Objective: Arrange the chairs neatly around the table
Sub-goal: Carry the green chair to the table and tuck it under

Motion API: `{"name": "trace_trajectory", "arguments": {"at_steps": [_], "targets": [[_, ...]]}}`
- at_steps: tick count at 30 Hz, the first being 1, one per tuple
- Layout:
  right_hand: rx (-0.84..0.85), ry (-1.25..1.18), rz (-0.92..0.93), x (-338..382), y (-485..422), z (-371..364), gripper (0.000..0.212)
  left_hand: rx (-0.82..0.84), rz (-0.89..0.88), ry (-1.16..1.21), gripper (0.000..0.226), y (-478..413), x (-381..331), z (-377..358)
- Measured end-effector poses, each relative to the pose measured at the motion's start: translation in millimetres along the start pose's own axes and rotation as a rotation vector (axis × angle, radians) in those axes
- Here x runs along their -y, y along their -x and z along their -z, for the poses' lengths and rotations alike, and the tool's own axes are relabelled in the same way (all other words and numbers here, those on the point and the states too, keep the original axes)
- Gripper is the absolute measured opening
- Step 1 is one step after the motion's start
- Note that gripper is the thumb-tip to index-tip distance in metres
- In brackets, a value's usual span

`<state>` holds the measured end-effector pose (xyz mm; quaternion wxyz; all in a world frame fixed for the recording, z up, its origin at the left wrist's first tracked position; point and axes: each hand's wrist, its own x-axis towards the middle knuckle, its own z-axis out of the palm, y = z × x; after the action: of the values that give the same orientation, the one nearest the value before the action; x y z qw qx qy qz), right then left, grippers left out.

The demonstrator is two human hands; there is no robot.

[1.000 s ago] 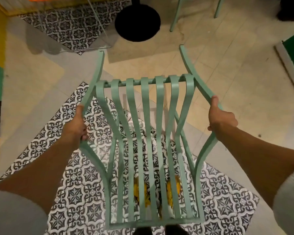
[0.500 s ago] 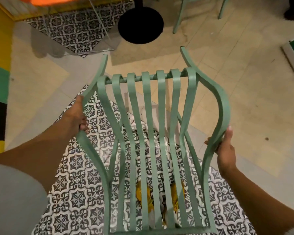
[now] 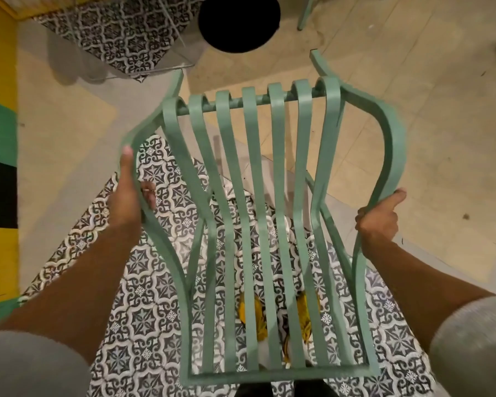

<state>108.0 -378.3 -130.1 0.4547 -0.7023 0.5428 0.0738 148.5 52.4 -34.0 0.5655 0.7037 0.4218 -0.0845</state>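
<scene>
Above the patterned floor (image 3: 143,305), the green chair (image 3: 258,213) is gripped at both side rails by the left hand (image 3: 128,196) and right hand (image 3: 380,217); the black bench base (image 3: 238,21) could be struck if swung forward carelessly.

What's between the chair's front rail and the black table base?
Head view: bare beige floor only. Nothing stands between the green slatted chair and the black round table base. Left hand and right hand grip the chair's side frames.

Warm, fairly dim indoor light gives everything a yellowish cast. The floor (image 3: 413,138) looks brightest toward two o'clock. A soft grey shadow lies on it at eleven o'clock. Wide-angle distortion bends straight lines near the edges. The sleeves (image 3: 32,365) at seven and five o'clock are blurred, and fine detail looks soft.
</scene>
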Motion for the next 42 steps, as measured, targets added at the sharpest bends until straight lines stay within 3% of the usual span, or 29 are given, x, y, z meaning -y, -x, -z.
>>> {"name": "trace_trajectory", "arguments": {"at_steps": [4, 7, 10, 16, 17, 20, 22, 25, 28, 31, 34, 38, 42], "targets": [[-0.002, 0.039, 0.026, 5, 2, -1, 0.142, -0.070, 0.031, -0.034, 0.078, 17, 66, -9], [-0.022, 0.081, 0.042, 3, 7, 1, 0.141, -0.113, 0.136, -0.151, 0.047, -3, 89, -9], [-0.017, 0.135, 0.065, 6, 13, 3, 0.120, -0.121, 0.185, -0.262, 0.022, -26, 87, -3], [-0.010, 0.166, 0.064, 22, 25, 14, 0.069, -0.169, 0.181, -0.332, 0.022, -29, 74, 5], [-0.007, 0.174, 0.077, 25, 25, 17, 0.070, -0.166, 0.183, -0.341, 0.023, -26, 73, 7], [0.087, 0.162, 0.028, 26, 21, 27, 0.131, -0.163, 0.186, -0.370, 0.024, -17, 73, 13], [0.109, 0.203, 0.020, 27, 24, 35, 0.143, -0.160, 0.195, -0.391, 0.031, -11, 75, 16], [0.110, 0.224, -0.009, 34, 35, 43, 0.133, -0.159, 0.210, -0.428, 0.024, -6, 75, 17], [0.175, 0.051, -0.086, 34, 37, 47, 0.106, -0.172, 0.213, -0.446, 0.022, -8, 73, 14], [0.254, 0.035, -0.010, 17, 39, 58, 0.093, -0.185, 0.207, -0.487, 0.019, -14, 65, 11], [0.303, 0.118, 0.000, -21, 47, 68, 0.094, -0.166, 0.189, -0.477, 0.016, -24, 57, 8], [0.282, 0.251, -0.041, -72, 63, 74, 0.116, -0.127, 0.186, -0.433, 0.019, -33, 49, 5], [0.238, 0.360, -0.031, -85, 71, 78, 0.117, -0.086, 0.116, -0.216, 0.034, -27, 42, 2]]}}
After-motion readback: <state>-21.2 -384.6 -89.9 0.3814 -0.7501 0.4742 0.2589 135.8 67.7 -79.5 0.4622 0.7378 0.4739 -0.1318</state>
